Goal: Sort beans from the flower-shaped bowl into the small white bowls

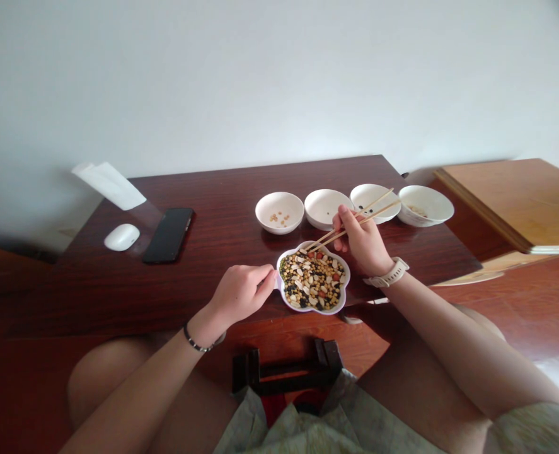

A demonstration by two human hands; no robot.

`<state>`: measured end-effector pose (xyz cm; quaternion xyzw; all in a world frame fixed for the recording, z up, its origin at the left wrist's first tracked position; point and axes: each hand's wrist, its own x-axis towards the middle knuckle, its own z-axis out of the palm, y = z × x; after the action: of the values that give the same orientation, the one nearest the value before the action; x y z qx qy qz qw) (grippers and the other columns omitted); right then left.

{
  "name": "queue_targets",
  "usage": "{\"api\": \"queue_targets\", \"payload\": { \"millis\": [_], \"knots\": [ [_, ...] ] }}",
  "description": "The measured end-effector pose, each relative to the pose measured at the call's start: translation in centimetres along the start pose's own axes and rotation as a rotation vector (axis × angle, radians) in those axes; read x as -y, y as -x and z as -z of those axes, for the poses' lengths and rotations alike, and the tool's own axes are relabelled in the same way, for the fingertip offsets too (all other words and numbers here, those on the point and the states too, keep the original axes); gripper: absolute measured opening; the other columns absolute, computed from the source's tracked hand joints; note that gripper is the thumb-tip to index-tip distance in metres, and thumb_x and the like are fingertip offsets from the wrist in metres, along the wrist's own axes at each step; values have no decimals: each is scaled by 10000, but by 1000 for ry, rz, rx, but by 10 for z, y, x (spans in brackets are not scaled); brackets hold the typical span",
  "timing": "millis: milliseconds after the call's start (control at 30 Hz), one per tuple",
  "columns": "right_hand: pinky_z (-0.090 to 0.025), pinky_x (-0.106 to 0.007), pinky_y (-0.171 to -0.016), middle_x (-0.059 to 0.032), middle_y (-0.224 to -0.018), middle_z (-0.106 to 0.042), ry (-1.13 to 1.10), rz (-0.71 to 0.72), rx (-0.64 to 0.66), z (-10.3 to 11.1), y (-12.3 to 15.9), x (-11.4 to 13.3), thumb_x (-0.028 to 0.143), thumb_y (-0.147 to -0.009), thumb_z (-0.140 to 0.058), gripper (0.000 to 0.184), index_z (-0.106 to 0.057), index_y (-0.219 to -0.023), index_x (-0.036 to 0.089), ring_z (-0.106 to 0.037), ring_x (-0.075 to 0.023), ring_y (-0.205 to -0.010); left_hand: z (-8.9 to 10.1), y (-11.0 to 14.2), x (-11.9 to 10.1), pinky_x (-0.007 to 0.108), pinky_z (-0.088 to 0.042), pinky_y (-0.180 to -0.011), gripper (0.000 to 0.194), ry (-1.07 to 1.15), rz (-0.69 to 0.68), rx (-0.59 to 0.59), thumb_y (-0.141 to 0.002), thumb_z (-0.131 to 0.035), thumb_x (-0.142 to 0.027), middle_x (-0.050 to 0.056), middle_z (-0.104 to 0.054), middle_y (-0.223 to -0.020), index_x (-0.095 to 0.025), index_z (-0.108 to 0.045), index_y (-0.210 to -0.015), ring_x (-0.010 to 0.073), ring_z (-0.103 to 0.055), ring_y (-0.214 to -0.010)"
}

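Note:
A flower-shaped white dish (343, 291) full of mixed beans (311, 280) sits at the near edge of a dark wooden table (222, 252). My left hand (241, 294) is closed on the dish's left rim. My right hand (362, 238) grips a pair of wooden chopsticks (378, 209), whose tips touch the beans at the dish's far edge. Behind the dish stand several small white bowls: the left bowl (279, 212) holds a few pale beans, the second bowl (324, 208) looks bare, the third bowl (372, 200) has a few dark beans, and the right bowl (425, 205) has a few pale pieces.
A black phone (168, 234), a white mouse (121, 237) and a white folded paper (109, 184) lie on the table's left side. A lighter wooden board (515, 202) lies to the right. A dark wooden stand (286, 367) sits by my knees. The wall is close behind.

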<state>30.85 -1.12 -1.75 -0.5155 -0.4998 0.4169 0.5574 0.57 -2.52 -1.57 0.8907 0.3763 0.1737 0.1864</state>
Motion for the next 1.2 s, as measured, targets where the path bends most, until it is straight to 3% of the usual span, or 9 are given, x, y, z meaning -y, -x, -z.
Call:
{"api": "queue_targets", "payload": {
  "millis": [533,767,1000,1200],
  "knots": [
    [-310,-215,-386,9,-568,-529,-109,8,-111,18,-6,18,751,-983,-687,580,-589,-766,222,-478,-91,-455,-1,1,3,310,-304,-626,419,1,8,14,-1129,-451,-307,0,-608,-638,-199,-553,-738,137,-542,-572],
    [-271,-203,-358,15,-610,-531,-95,129,-299,58,-27,25,695,-995,-712,567,-566,-733,214,-482,-76,-446,-2,4,6,307,-308,-623,418,1,-7,3,-1130,-459,-303,-2,-613,-637,-197,-563,-739,135,-537,-566],
    [-211,-248,-377,5,-578,-507,-76,205,-529,107,-45,22,421,-1096,-629,460,-567,-691,214,-484,-89,-442,-1,2,4,306,-312,-619,402,0,6,12,-1121,-469,-286,3,-620,-630,-199,-554,-738,144,-560,-563],
    [-227,-260,-386,6,-570,-498,21,207,-564,123,-47,12,440,-1110,-593,470,-573,-690,229,-497,-105,-440,-1,2,5,305,-318,-627,404,6,10,16,-1123,-473,-291,2,-625,-638,-199,-554,-738,141,-558,-564]
  ]
}}
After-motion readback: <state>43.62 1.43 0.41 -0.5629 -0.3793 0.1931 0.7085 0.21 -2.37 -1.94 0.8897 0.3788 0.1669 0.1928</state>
